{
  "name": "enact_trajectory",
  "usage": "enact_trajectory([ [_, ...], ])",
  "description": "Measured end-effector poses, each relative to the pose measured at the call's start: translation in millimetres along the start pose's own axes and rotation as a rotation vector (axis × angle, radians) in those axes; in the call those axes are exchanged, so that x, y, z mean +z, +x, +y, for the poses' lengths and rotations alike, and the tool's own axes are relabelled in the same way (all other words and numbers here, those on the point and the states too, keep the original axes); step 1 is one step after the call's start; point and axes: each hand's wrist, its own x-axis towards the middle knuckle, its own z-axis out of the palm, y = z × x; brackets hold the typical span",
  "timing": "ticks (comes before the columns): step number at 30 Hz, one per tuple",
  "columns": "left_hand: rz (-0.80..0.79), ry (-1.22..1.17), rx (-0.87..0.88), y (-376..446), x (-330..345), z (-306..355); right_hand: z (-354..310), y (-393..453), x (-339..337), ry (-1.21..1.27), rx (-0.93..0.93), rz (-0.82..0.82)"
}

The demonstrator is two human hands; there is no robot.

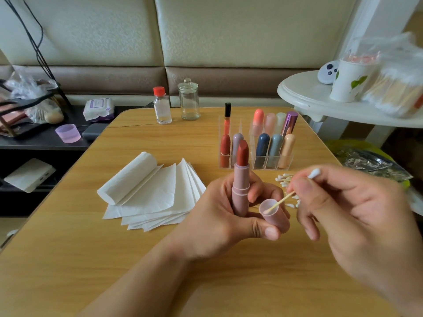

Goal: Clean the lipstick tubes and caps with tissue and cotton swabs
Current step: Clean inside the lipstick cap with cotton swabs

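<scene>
Left hand (pixel 231 213) curled around two things at once — pink lipstick tube (pixel 240 188) held upright, red bullet up, and pink cap (pixel 273 215) pinched low between thumb and fingers, mouth tilted up toward the right. Right hand (pixel 348 213) pinching cotton swab (pixel 282 200) between thumb and forefinger, other fingers loosely bent. Swab axis slanting down-left, lower tip already inside the cap mouth, nearly along the cap's own axis. Probably next — twisting the swab against the inner wall. Loose swabs (pixel 285 179) and tissue sheets (pixel 155 191) waiting on the table (pixel 91 259).
</scene>
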Motion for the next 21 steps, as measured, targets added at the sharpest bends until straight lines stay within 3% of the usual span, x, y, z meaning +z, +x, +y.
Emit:
enact_trajectory([
  [5, -0.043, 0.010, -0.034, -1, 2, 2, 2, 8, -3, 0.266, 0.279, -0.097],
  [8, -0.046, 0.008, -0.017, -1, 4, 1, 4, 8, -4, 0.391, 0.422, -0.067],
  [10, -0.022, 0.006, 0.002, 0, 4, 1, 4, 1, -4, 0.300, 0.295, 0.029],
  [15, 0.023, -0.018, 0.027, 1, 4, 3, -8, -17, 2, -0.250, -0.175, 0.128],
  [18, 0.009, -0.033, 0.019, 0, 4, 4, -8, -19, 6, -0.346, -0.213, 0.156],
  [21, 0.008, -0.012, 0.020, -1, 5, 5, -6, -19, 7, -0.235, -0.160, 0.151],
])
